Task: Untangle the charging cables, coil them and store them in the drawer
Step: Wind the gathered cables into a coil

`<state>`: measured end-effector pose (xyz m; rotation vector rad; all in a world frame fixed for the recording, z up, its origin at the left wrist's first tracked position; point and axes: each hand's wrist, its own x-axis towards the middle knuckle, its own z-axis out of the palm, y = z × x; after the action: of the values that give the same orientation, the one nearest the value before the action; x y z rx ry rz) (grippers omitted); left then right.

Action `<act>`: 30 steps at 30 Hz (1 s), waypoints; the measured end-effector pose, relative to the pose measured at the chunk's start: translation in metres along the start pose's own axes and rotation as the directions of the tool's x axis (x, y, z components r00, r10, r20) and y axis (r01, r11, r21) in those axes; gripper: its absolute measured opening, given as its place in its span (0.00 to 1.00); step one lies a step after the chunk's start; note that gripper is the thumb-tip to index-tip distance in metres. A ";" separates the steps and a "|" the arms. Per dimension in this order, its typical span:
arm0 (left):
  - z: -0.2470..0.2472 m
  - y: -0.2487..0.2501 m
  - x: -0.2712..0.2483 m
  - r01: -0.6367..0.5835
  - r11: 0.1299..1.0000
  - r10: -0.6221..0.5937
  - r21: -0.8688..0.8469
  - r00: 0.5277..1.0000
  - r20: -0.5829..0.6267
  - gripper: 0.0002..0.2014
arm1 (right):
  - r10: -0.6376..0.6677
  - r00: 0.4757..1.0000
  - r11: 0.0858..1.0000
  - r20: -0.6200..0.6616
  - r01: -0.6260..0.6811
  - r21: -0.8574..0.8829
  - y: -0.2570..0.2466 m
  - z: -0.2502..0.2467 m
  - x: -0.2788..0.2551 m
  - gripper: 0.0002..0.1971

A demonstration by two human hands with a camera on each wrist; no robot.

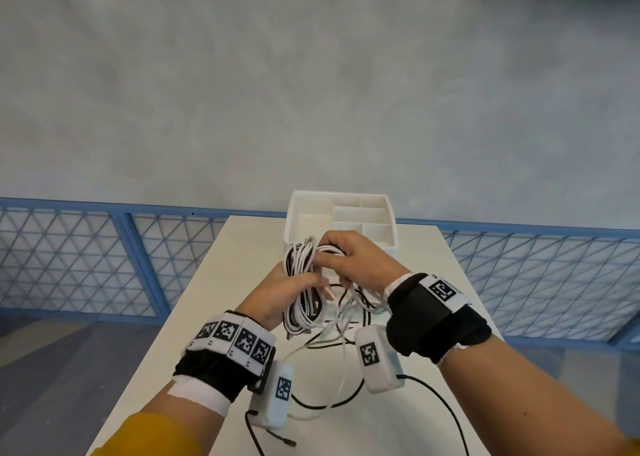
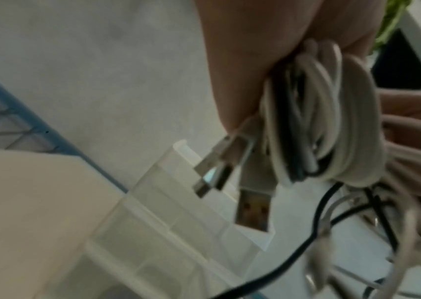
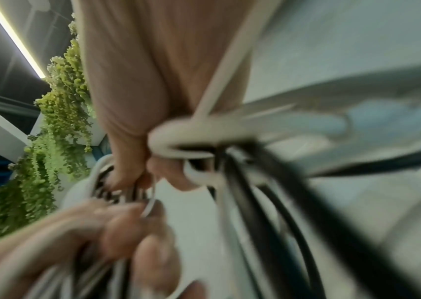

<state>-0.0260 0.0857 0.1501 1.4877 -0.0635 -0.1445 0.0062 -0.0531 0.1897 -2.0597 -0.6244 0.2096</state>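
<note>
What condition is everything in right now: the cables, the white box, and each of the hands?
cable bundle: black and white cables looped together, held above the table, not yet stored.
loose cables: trailing uncoiled on the table.
organizer box: open-topped, visible compartments empty.
USB plug: dangling from the bundle.
left hand: grips the bundle.
right hand: wraps a white cable around the bundle.

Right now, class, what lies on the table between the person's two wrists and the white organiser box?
In the head view, loose black and white cables sprawl on the table there, below the coiled bundle held by both hands before the box.
</note>
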 end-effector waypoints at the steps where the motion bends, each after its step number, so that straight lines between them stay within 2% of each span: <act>1: 0.000 0.001 0.001 0.011 0.998 -0.009 0.057 0.999 -0.042 0.09 | -0.001 1.000 1.000 0.005 0.001 -0.018 0.002 -0.003 -0.001 0.10; 4: -0.002 0.009 0.005 0.022 0.986 -0.009 0.164 0.996 -0.084 0.07 | 0.025 0.996 0.998 0.087 -0.021 -0.051 0.004 -0.012 -0.005 0.10; 7: -0.010 0.021 0.009 0.000 0.975 0.021 0.223 0.995 -0.096 0.09 | 0.047 0.981 0.999 0.189 -0.051 0.017 0.012 -0.018 -0.012 0.11; 9: -0.015 0.028 0.010 -0.031 0.976 0.050 0.216 0.996 -0.080 0.09 | 0.083 0.980 0.993 0.180 -0.066 -0.097 0.022 -0.021 -0.015 0.15; 13: -0.020 0.035 0.009 -0.104 0.994 0.104 0.028 0.994 -0.010 0.10 | 0.122 0.992 0.921 -0.042 -0.129 -0.368 0.047 -0.024 -0.019 0.13; 16: -0.021 0.034 0.010 -0.121 0.989 0.121 -0.090 0.993 -0.011 0.11 | 0.159 0.977 0.795 -0.143 -0.213 -0.569 0.064 -0.026 -0.023 0.18; 18: -0.025 0.031 0.011 -0.097 0.982 0.094 -0.164 0.995 -0.024 0.10 | 0.119 0.984 0.805 -0.131 -0.173 -0.567 0.071 -0.023 -0.026 0.23; 20: -0.033 0.031 0.013 -0.043 0.959 0.035 -0.281 0.999 -0.034 0.07 | -0.001 0.988 0.914 -0.158 -0.063 -0.402 0.071 -0.020 -0.033 0.27; 22: -0.041 0.033 0.015 0.021 0.907 -0.044 -0.420 0.998 -0.045 0.06 | -0.157 0.947 0.953 -0.280 0.071 -0.293 0.075 -0.021 -0.038 0.18; 24: -0.046 0.034 0.016 0.002 0.890 -0.048 -0.455 0.995 -0.088 0.10 | -0.218 0.901 0.931 -0.375 0.077 -0.356 0.087 -0.026 -0.044 0.11; 26: -0.043 0.033 0.017 -0.040 0.896 -0.005 -0.442 0.995 -0.100 0.09 | -0.115 0.900 0.867 -0.420 -0.115 -0.484 0.100 -0.030 -0.046 0.04; 28: -0.034 0.028 0.019 -0.029 0.889 -0.003 -0.456 0.998 -0.069 0.08 | 0.130 0.891 0.748 -0.435 -0.377 -0.546 0.110 -0.027 -0.049 0.10; 30: -0.028 0.021 0.022 0.001 0.872 -0.026 -0.489 0.999 -0.044 0.08 | 0.343 0.819 0.699 -0.461 -0.550 -0.457 0.118 -0.022 -0.052 0.14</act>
<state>0.0005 0.1123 0.1681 0.9808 0.0243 -0.1237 0.0111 -0.1464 0.0977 -2.7421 0.0898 -0.0790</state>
